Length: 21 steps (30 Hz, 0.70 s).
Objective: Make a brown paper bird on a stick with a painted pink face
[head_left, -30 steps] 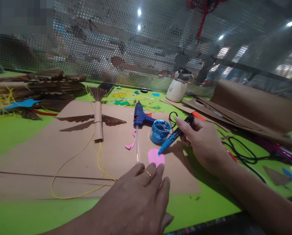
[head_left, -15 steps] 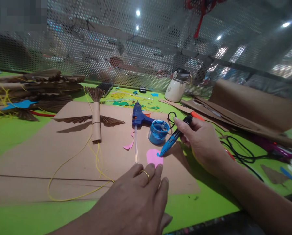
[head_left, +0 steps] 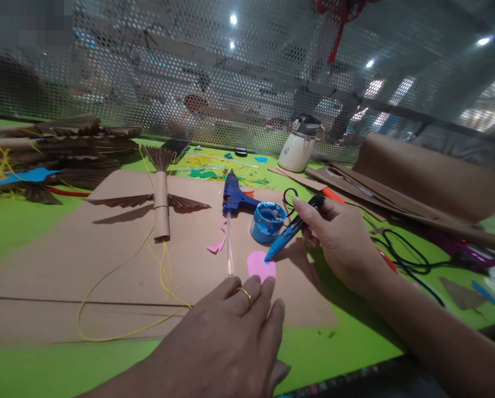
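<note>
My right hand (head_left: 337, 239) is closed round a blue and black paintbrush (head_left: 291, 229), its blue tip resting on the far edge of a pink paper cutout (head_left: 260, 266). My left hand (head_left: 234, 334) lies flat with fingers stretched out, fingertips pressing the near edge of that pink cutout; a gold ring is on one finger. A small open pot of blue paint (head_left: 267, 221) stands just behind the cutout, beside the brush.
A blue glue gun (head_left: 233, 201) with a glue stick lies left of the pot. A brown paper bird (head_left: 161, 201) with yellow string lies on the brown sheet (head_left: 64, 260). Folded paper fans at far left, a white bottle (head_left: 296, 146), brown paper rolls and black cable at right.
The brush tip has slid slightly left along the pink cutout's edge. My left hand stays pressed on the cutout. The view has shifted a little.
</note>
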Tool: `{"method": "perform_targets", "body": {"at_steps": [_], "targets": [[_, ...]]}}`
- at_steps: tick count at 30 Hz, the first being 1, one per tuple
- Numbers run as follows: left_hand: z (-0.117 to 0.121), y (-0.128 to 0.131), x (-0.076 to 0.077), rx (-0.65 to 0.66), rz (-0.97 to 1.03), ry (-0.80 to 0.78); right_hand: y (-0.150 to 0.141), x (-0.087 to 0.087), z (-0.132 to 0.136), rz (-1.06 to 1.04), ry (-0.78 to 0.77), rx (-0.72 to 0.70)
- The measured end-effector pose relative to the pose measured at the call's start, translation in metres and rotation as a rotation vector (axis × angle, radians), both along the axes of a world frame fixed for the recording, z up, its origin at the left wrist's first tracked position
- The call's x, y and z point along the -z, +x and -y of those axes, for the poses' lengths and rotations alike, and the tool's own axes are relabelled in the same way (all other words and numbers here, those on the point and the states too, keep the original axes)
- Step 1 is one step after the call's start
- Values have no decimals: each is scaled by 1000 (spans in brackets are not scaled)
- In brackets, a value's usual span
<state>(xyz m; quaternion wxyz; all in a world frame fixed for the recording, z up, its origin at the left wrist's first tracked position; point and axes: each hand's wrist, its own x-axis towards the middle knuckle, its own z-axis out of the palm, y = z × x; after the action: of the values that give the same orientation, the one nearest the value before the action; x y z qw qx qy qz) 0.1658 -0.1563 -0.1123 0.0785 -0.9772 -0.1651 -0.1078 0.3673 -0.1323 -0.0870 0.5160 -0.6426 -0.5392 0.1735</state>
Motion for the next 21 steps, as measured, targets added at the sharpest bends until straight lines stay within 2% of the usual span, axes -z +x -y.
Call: {"method": "perform_targets", "body": {"at_steps": [12,18,21], "targets": [[0,1,0,-3,23,-31,0,-2,2,3,10,15],[-6,0,5,57,-22,-49,7,0,1,-191,118,-9],[-7,1,4,18,-37,-41,8,-4,2,-243,169,-39]]}}
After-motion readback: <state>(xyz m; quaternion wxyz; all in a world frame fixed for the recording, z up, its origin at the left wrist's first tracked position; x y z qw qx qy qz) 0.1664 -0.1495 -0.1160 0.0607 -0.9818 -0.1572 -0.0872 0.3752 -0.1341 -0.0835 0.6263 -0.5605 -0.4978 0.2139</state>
